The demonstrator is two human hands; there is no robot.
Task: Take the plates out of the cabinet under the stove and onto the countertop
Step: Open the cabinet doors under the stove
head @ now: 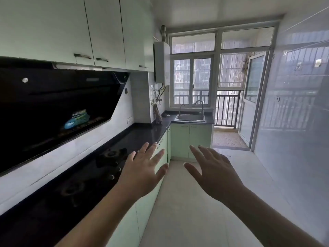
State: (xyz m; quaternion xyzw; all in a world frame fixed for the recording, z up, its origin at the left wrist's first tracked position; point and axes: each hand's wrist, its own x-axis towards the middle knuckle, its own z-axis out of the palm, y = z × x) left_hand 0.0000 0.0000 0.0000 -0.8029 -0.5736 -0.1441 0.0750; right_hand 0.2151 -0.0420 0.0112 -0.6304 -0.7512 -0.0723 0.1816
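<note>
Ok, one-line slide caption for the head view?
Both bare hands, left hand and right hand, open above black gas stove; cabinets closed.

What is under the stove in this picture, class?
Pale green cabinet doors sit below the stove, all closed. Whatever is inside, plates included, is hidden. Both hands, left hand and right hand, are open and empty.

A black countertop (142, 132) runs from the lower left of the frame toward the centre, then turns right under the window. A black gas stove (85, 177) with two burners is set into it at lower left. A steel sink (190, 117) sits in the far section, centre frame.
</note>
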